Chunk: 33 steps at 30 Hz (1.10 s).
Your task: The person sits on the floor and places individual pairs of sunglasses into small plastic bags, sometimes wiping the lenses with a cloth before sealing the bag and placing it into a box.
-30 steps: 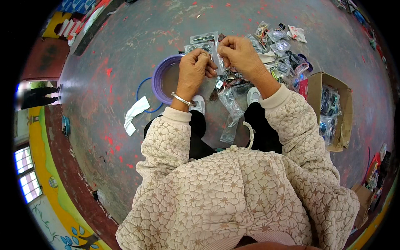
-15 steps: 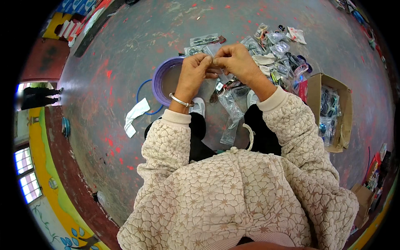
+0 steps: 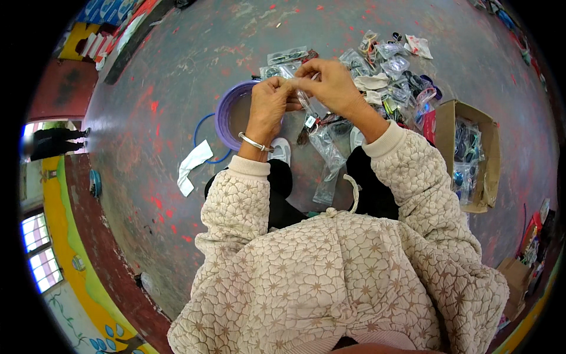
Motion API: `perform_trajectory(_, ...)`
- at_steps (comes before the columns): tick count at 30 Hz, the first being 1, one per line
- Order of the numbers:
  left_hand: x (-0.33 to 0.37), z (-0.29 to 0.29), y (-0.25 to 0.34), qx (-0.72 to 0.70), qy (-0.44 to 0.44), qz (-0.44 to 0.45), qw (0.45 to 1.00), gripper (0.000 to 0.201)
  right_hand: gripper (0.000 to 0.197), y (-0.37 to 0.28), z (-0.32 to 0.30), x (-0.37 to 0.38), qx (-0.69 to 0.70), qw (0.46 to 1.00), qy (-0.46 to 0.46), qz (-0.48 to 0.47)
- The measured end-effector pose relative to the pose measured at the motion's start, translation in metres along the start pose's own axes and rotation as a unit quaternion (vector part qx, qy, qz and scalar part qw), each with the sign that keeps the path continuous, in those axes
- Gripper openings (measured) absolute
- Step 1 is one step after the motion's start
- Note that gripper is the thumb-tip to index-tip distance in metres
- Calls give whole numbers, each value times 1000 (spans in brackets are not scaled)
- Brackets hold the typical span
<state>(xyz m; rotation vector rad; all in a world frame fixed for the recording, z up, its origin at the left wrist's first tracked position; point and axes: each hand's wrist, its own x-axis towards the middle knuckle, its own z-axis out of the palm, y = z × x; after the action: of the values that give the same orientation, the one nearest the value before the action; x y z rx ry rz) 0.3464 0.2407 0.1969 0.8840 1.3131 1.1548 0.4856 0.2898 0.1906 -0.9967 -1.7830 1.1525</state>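
A clear plastic bag (image 3: 305,101) hangs between my hands in front of me, beside the bucket. My left hand (image 3: 268,109) is closed in a pinch at the bag's upper edge, and a silver bangle circles its wrist. From the other side my right hand (image 3: 335,88) pinches the same edge, its thumb and fingertips slightly blurred and close to the left fingers. Whether anything lies inside the bag I cannot tell. Below, a longer clear packet (image 3: 327,153) lies on the floor between my shoes.
A purple bucket (image 3: 223,118) stands at left, near a blue hoop (image 3: 196,131) and a white cloth (image 3: 193,167). Several bagged items, among them glasses (image 3: 287,56), are piled ahead and right. An open cardboard box (image 3: 490,154) holds more packets. A person (image 3: 56,143) stands far left.
My right hand has shifted slightly left and its fingers have spread a little along the bag's edge. My left hand stays nearly in place.
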Motion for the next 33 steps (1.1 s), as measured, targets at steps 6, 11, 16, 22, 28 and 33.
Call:
perform_trajectory(6,0,-2,-3,-2,-8,21,1000,19,17,4,-1,-3,71,996,-54,16)
perform_trajectory(11,-1,-2,-4,15,-44,50,998,17,16,4,-4,-1,149,980,-39,123)
perform_trajectory(16,-1,-3,-6,40,-48,63,996,16,19,4,-5,-2,128,983,-32,126)
perform_trajectory(22,0,-6,-7,21,-40,36,998,20,23,6,-5,-2,88,990,-81,75)
perform_trajectory(28,-2,-5,-6,-18,-58,45,997,22,23,14,-3,0,102,988,-80,88)
perform_trajectory(33,-4,-4,-4,-1,-57,53,997,19,22,4,-8,0,46,991,-95,77)
